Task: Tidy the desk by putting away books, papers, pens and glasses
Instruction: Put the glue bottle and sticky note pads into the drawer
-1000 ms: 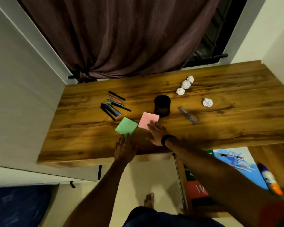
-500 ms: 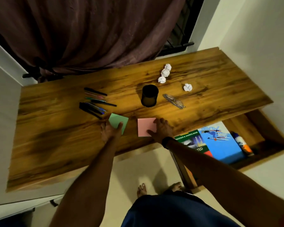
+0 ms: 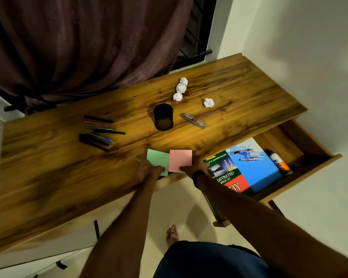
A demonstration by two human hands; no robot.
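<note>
A green paper pad (image 3: 157, 160) and a pink paper pad (image 3: 180, 160) lie side by side at the front edge of the wooden desk (image 3: 68, 177). My left hand (image 3: 148, 170) grips the green pad's near corner. My right hand (image 3: 191, 167) holds the pink pad's near edge. Several pens (image 3: 100, 132) lie scattered on the left of the desk. A black pen cup (image 3: 163, 116) stands in the middle, with folded glasses (image 3: 193, 120) to its right. Crumpled paper balls (image 3: 181, 89) lie further back.
An open drawer (image 3: 317, 153) at the desk's right holds a green and red book (image 3: 227, 173), a blue book (image 3: 253, 161) and a white and orange bottle (image 3: 277, 162). A dark curtain (image 3: 88, 47) hangs behind the desk. A white wall stands to the right.
Both pads have been slid toward the desk's front edge and brought together until they touch. My fingers now curl on their near edges. The view has swung right, showing the open drawer.
</note>
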